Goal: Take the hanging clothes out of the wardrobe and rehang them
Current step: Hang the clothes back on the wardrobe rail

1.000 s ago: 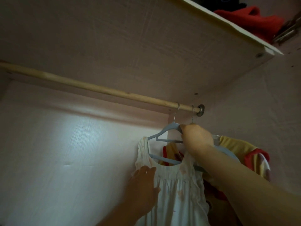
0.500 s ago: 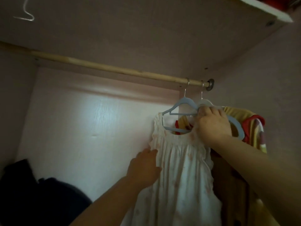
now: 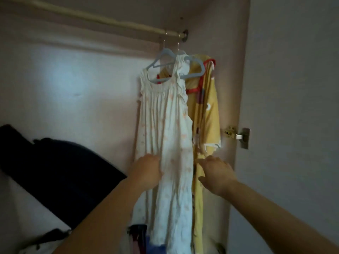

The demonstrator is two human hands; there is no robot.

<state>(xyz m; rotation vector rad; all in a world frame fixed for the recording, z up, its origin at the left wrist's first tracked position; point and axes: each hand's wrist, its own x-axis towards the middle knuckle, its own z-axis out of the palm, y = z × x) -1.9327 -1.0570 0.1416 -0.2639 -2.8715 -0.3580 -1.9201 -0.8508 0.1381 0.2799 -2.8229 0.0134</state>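
Observation:
A long white dress (image 3: 165, 125) with a faint print hangs from a pale blue hanger (image 3: 166, 55) on the wooden rod (image 3: 110, 20) at the wardrobe's right end. Behind it, on a second blue hanger (image 3: 198, 66), a yellow garment (image 3: 209, 107) with red trim hangs against the right wall. My left hand (image 3: 146, 171) touches the dress's left side at mid height; its fingers are hidden by the cloth. My right hand (image 3: 216, 173) is spread with straight fingers just right of the dress, in front of the yellow garment's lower part.
A dark bulky bundle (image 3: 55, 171) lies at the lower left inside the wardrobe. The open door (image 3: 293, 107) stands at the right with a metal hinge (image 3: 238, 136). The rod left of the two hangers is bare. Coloured cloth (image 3: 139, 239) shows below the dress.
My right hand has let go of the hanger top and dropped to mid height beside the dress. My left hand has slid down the dress. The view has tilted downward.

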